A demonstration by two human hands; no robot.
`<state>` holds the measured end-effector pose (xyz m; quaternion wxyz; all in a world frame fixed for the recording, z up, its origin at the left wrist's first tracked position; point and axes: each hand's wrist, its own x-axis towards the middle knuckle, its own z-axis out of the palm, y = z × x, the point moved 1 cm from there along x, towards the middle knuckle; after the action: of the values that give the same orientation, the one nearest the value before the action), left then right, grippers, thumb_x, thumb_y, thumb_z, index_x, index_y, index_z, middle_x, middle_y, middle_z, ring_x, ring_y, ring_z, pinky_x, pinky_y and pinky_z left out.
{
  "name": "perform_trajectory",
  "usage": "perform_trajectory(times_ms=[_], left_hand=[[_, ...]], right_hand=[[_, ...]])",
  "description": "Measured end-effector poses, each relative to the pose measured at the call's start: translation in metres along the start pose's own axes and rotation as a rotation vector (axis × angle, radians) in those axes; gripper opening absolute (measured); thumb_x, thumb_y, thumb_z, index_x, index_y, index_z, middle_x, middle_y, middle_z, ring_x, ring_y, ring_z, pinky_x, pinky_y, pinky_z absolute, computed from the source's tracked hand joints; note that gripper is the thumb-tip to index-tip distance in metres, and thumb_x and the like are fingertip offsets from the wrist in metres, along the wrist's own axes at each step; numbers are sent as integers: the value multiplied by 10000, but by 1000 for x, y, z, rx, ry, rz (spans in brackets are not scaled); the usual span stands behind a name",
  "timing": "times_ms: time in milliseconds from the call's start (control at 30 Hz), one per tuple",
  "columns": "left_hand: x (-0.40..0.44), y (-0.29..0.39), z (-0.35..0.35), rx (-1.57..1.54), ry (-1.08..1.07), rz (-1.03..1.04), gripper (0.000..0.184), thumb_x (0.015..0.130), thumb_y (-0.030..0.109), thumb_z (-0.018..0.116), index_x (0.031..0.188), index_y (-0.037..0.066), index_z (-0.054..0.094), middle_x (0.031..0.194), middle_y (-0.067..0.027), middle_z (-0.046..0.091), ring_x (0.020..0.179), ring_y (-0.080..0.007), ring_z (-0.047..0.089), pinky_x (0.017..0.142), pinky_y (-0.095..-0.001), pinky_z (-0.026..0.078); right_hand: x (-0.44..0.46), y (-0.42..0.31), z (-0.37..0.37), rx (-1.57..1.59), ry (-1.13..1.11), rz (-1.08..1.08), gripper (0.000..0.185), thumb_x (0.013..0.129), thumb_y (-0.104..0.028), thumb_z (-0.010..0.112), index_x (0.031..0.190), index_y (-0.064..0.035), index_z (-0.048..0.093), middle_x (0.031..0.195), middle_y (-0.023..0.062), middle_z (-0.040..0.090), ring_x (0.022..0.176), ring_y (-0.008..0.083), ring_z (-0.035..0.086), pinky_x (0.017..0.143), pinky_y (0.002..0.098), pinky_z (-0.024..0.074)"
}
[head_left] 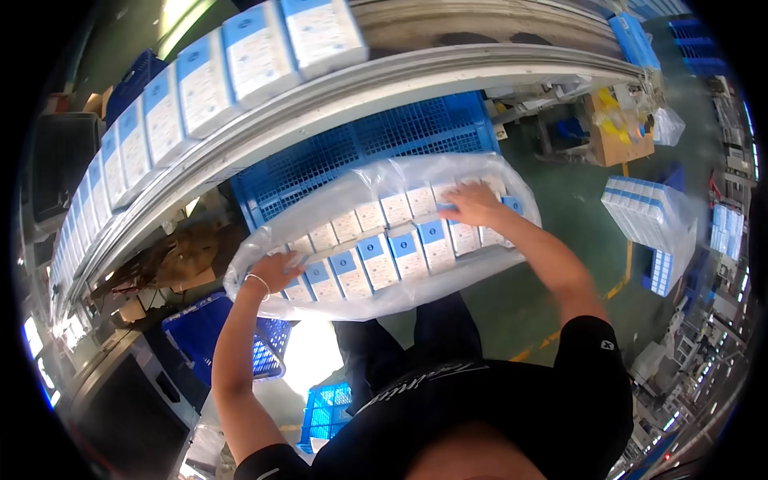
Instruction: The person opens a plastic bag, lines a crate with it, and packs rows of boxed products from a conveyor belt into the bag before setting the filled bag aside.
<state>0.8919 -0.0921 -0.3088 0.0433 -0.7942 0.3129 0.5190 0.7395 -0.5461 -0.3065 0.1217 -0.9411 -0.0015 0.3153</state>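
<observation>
Many blue-and-white cartons (188,88) stand side by side in a curving row along the far left, on a raised conveyor (496,28) that runs across to the far right. Below that row, at near left, is a dark blue basket (192,336) with perforated sides; its contents are too dark to tell.

To the right of the basket, the left hand (276,270), with a pale band (258,278) at the wrist, lies over the left end of the packed boxes, its fingers loosely extended rather than closed. Near the person's legs sits a small light-blue basket (326,400), partly covered by the person's body, so what it contains is unclear.

In the middle, a clear plastic bag (360,309) lies wide open, its loose film surrounding two long rows of packed boxes (374,260). Blue panels show plainly along the near row, while the far row shows mostly white. Just beyond the bag is a large blue mesh crate (376,136); whether the bag rests inside it cannot be told.

The right hand (476,204) reaches onto the right part of the far row, fingers touching the boxes; whether they grip one is unclear.

Farther right, a cardboard box (628,150) holds yellow items (612,128), and nearer, a stack of boxes (640,204) is partly covered by clear film.
</observation>
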Motion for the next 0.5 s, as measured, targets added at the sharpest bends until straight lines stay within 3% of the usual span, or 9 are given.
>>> perform_trajectory(times_ms=[100, 200, 267, 300, 367, 400, 467, 500], left_hand=[[10, -10, 2, -250, 80, 55, 716, 913, 587, 401, 1406, 68, 383, 1330, -264, 475, 1211, -396, 483, 1043, -398, 350], [10, -8, -11, -218, 101, -21, 740, 924, 582, 375, 1429, 44, 321, 1332, -265, 473, 1234, -395, 464, 1050, -392, 344], [12, -9, -13, -224, 153, -35, 748, 928, 583, 362, 1436, 37, 300, 1332, -267, 471, 1243, -392, 456, 1051, -391, 345], [14, -10, -15, -222, 150, -70, 751, 931, 582, 352, 1441, 34, 283, 1348, -266, 454, 1252, -390, 447, 1056, -395, 342], [19, -12, -25, -235, 172, -115, 754, 934, 581, 343, 1446, 32, 266, 1365, -265, 436, 1261, -388, 437, 1062, -398, 338], [21, -9, -29, -271, 186, -169, 756, 934, 581, 341, 1448, 33, 258, 1386, -258, 414, 1271, -388, 426, 1068, -406, 331], [22, -4, -34, -303, 207, -226, 758, 934, 582, 339, 1451, 35, 250, 1407, -251, 392, 1280, -389, 414, 1075, -414, 324], [25, -3, -37, -327, 210, -248, 747, 939, 568, 341, 1453, 35, 242, 1418, -241, 382, 1284, -390, 409, 1080, -418, 317]], right_hand=[[-16, 16, 16, 188, -191, -157, 649, 869, -643, 433, 1228, -123, 585, 1139, 183, 608, 1034, 347, 578, 910, 473, 442], [-21, 37, 17, 244, 27, -117, 619, 880, -621, 440, 1188, -111, 608, 1132, 179, 612, 1026, 354, 578, 904, 464, 442], [-26, 51, 18, 168, -185, 1, 514, 895, -528, 501, 1149, -99, 625, 1074, 159, 624, 1017, 357, 578, 895, 443, 441], [-25, 41, 13, 161, -170, -11, 514, 895, -528, 501, 1149, -99, 625, 1074, 159, 624, 1017, 357, 578, 895, 443, 441], [-19, 23, -10, 131, 261, -227, 379, 913, -384, 539, 1114, -75, 627, 1072, 132, 626, 1066, 337, 558, 898, 427, 447], [-4, -2, -30, 212, 260, -224, 374, 914, -374, 541, 1125, -77, 625, 1118, 132, 630, 1100, 322, 558, 933, 417, 435], [42, -45, -31, 638, -105, -197, 346, 916, -334, 551, 1137, -77, 620, 1192, 136, 605, 1161, 311, 529, 968, 401, 418], [63, -73, -35, 575, -226, -218, 358, 912, -317, 562, 1170, -71, 596, 1236, 139, 574, 1186, 307, 507, 976, 394, 413]])
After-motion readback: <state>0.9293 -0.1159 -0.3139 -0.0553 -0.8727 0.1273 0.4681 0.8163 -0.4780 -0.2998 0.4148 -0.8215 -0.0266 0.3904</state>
